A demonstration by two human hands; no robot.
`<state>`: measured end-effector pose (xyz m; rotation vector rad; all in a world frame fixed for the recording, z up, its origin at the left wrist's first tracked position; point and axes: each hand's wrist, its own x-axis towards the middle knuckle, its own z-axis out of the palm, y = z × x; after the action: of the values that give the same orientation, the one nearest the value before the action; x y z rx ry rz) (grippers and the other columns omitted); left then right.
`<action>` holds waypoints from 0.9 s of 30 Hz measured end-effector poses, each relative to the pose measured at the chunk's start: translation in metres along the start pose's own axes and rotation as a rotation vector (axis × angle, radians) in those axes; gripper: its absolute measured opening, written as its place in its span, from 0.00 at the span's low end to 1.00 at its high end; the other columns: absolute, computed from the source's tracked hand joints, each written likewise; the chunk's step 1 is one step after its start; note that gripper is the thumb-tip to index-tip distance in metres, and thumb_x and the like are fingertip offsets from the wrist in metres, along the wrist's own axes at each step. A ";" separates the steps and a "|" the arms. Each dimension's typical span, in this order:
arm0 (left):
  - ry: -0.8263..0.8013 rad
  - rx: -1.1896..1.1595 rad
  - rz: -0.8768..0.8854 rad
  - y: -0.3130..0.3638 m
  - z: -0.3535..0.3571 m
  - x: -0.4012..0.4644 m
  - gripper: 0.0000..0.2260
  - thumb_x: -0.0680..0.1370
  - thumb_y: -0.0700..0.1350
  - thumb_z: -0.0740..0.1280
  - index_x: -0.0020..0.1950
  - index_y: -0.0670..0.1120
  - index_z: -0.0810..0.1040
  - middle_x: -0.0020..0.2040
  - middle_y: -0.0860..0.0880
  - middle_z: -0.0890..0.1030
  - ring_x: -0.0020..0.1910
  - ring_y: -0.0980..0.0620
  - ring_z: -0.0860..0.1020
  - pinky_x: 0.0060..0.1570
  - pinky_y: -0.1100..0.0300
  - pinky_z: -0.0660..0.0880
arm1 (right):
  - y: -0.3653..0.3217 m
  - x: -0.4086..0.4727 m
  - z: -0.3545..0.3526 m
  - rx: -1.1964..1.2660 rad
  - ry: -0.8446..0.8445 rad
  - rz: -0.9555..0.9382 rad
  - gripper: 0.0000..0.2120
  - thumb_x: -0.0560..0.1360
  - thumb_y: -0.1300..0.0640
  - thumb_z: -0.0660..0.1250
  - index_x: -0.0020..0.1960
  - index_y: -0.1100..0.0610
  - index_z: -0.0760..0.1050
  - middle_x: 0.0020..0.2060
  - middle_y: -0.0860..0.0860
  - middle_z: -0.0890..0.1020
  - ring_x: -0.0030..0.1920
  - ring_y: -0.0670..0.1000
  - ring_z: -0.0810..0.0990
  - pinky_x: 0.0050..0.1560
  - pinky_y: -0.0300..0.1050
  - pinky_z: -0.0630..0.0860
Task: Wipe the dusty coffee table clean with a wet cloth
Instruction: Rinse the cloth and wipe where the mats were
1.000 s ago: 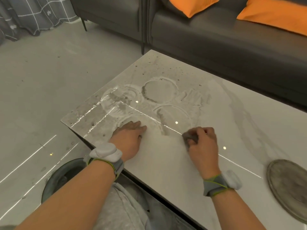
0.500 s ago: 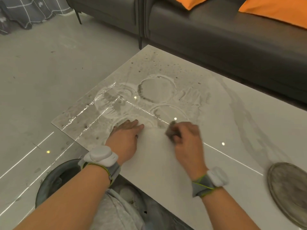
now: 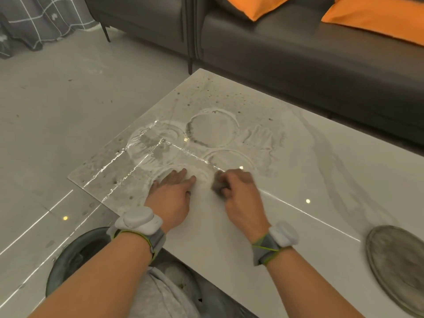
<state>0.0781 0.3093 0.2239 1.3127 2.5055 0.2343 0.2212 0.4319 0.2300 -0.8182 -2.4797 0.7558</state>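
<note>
The white marble coffee table fills the middle of the view. Its left end carries grey dust, dark specks and several ring marks. My left hand lies flat on the tabletop near the front edge, fingers straight. Just to its right, my right hand grips a small bunched grey cloth and presses it onto the surface. Most of the cloth is hidden under my fingers. The area in front of both hands looks smooth and white.
A round grey tray sits on the table at the right edge. A dark bucket stands on the floor below the table's front left. A dark sofa with orange cushions runs behind the table.
My right hand has slid the cloth leftward across the table, ending close beside my left hand. The left hand has stayed in place.
</note>
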 end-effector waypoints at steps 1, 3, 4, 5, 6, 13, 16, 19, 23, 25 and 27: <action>-0.007 0.009 0.000 0.001 0.000 0.001 0.22 0.81 0.48 0.55 0.76 0.58 0.59 0.78 0.54 0.55 0.77 0.52 0.52 0.73 0.44 0.54 | 0.013 -0.001 -0.011 -0.028 0.074 0.042 0.16 0.64 0.71 0.65 0.48 0.56 0.77 0.47 0.52 0.79 0.48 0.55 0.71 0.47 0.38 0.63; -0.027 0.032 0.006 0.001 0.001 0.004 0.22 0.82 0.49 0.54 0.76 0.58 0.57 0.79 0.55 0.52 0.78 0.51 0.50 0.73 0.43 0.52 | 0.046 -0.001 -0.033 -0.152 0.195 0.194 0.17 0.64 0.72 0.64 0.47 0.56 0.76 0.47 0.54 0.78 0.48 0.57 0.71 0.45 0.38 0.60; -0.036 0.041 0.009 0.001 0.002 0.006 0.23 0.82 0.49 0.53 0.77 0.58 0.56 0.79 0.55 0.52 0.78 0.51 0.50 0.73 0.42 0.52 | 0.059 0.000 -0.041 -0.211 0.227 0.282 0.16 0.65 0.72 0.63 0.48 0.56 0.76 0.48 0.55 0.77 0.48 0.59 0.71 0.45 0.38 0.60; -0.043 0.045 0.011 0.002 0.002 0.008 0.23 0.82 0.49 0.53 0.77 0.58 0.55 0.79 0.55 0.51 0.78 0.51 0.49 0.73 0.42 0.52 | 0.067 0.003 -0.043 -0.253 0.239 0.348 0.16 0.66 0.72 0.63 0.49 0.58 0.76 0.49 0.57 0.77 0.49 0.60 0.70 0.46 0.40 0.61; -0.047 0.044 0.013 0.003 0.003 0.010 0.23 0.82 0.50 0.53 0.77 0.58 0.54 0.79 0.55 0.51 0.78 0.51 0.49 0.73 0.41 0.52 | 0.069 0.008 -0.040 -0.268 0.233 0.365 0.15 0.66 0.71 0.63 0.50 0.59 0.75 0.50 0.58 0.77 0.50 0.60 0.70 0.47 0.43 0.63; -0.064 0.028 0.005 0.005 0.002 0.016 0.23 0.81 0.54 0.54 0.77 0.59 0.54 0.79 0.57 0.50 0.78 0.51 0.48 0.73 0.40 0.50 | 0.014 0.027 0.018 -0.089 -0.013 -0.052 0.16 0.67 0.70 0.64 0.52 0.57 0.76 0.51 0.51 0.80 0.54 0.54 0.72 0.51 0.39 0.66; -0.055 0.013 -0.005 0.006 0.002 0.015 0.24 0.81 0.54 0.54 0.77 0.59 0.54 0.79 0.57 0.50 0.78 0.52 0.48 0.74 0.41 0.50 | 0.025 0.026 0.001 -0.023 0.025 -0.015 0.17 0.65 0.71 0.64 0.51 0.56 0.76 0.49 0.51 0.80 0.51 0.54 0.72 0.49 0.40 0.66; -0.029 0.017 -0.004 0.006 0.003 0.017 0.23 0.81 0.54 0.55 0.76 0.59 0.55 0.79 0.57 0.52 0.78 0.52 0.50 0.74 0.41 0.51 | 0.060 0.028 -0.034 -0.108 0.199 0.153 0.17 0.65 0.72 0.63 0.49 0.57 0.76 0.47 0.54 0.79 0.50 0.57 0.71 0.46 0.41 0.64; -0.010 0.013 -0.001 0.005 0.003 0.017 0.23 0.81 0.53 0.56 0.76 0.60 0.58 0.78 0.57 0.54 0.77 0.52 0.52 0.73 0.42 0.52 | 0.084 0.038 -0.046 -0.248 0.238 0.354 0.13 0.68 0.71 0.61 0.50 0.60 0.75 0.48 0.58 0.78 0.53 0.61 0.71 0.46 0.44 0.63; 0.008 0.005 -0.006 0.005 0.002 0.018 0.22 0.81 0.53 0.56 0.75 0.59 0.60 0.78 0.57 0.56 0.77 0.52 0.53 0.73 0.43 0.54 | 0.064 0.047 -0.025 -0.188 0.155 0.231 0.15 0.67 0.71 0.63 0.51 0.60 0.76 0.48 0.58 0.80 0.54 0.61 0.73 0.47 0.45 0.64; 0.026 0.008 -0.009 0.007 0.001 0.019 0.21 0.80 0.52 0.56 0.74 0.59 0.62 0.77 0.57 0.59 0.77 0.52 0.55 0.72 0.44 0.57 | 0.038 0.049 -0.002 -0.105 0.035 0.067 0.16 0.66 0.71 0.64 0.51 0.59 0.77 0.49 0.58 0.80 0.55 0.59 0.74 0.51 0.45 0.67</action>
<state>0.0732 0.3290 0.2211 1.3096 2.5358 0.2408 0.2017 0.4899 0.2191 -0.9484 -2.4891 0.6326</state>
